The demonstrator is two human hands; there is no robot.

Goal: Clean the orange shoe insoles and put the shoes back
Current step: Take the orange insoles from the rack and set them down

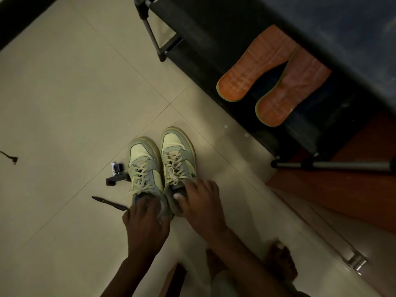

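Two shoes (162, 166) stand side by side on the floor (64, 93). The left hand (145, 219) grips one heel, the right hand (201, 202) the other. The insoles (272, 76) lie on the rack (203, 39), well apart.

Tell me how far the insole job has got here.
Done: both orange insoles are out, lying on the dark rack. In hand: left hand and right hand grip the two shoes at their heels on the floor. Left: refitting insoles, putting shoes back. Cleanliness unclear.

1 head-worn view, looking steeply down, close over floor (64, 82), wide-angle
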